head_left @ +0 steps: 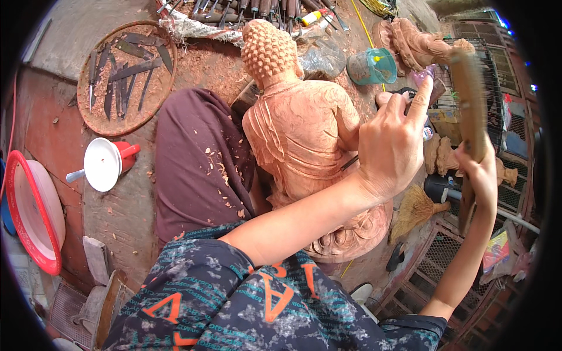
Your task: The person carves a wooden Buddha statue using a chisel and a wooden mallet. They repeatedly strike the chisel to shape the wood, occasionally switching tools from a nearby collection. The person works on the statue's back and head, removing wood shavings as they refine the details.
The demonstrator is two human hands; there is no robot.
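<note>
Many pale wood shavings point(202, 64) scattered over a worn grey-brown floor point(120, 219), with reddish tiles along the left. At upper left, a round woven tray point(161, 88) of loose dark blades point(137, 69). At top centre, a row of wooden-handled carving tools point(266, 8). Farther right, a teal bucket point(358, 64) and, just past it, a second carved figure point(415, 47). At left, a red mug point(126, 155) beside a white dish point(100, 165), then a pink basin point(50, 196) with a red rim. At right, a straw broom point(413, 213) near a metal grille point(448, 251).

Orange block letters and smaller teal print on a dark shirt point(275, 298). On a yellow bottle point(310, 19) near the tools, print too small to read.

At centre, a carved wooden statue point(298, 117) with a curl-covered head, back to the viewer, just beside a leg in plum trousers point(196, 152). Left hand point(391, 143) closed around a chisel point(439, 90), index finger stretched out, dark shaft aimed at the statue's side; unclear whether touching. Right hand point(477, 172) wrapped snugly around a flat wooden bat point(469, 99), blurred and raised upright, apart from the chisel.
</note>
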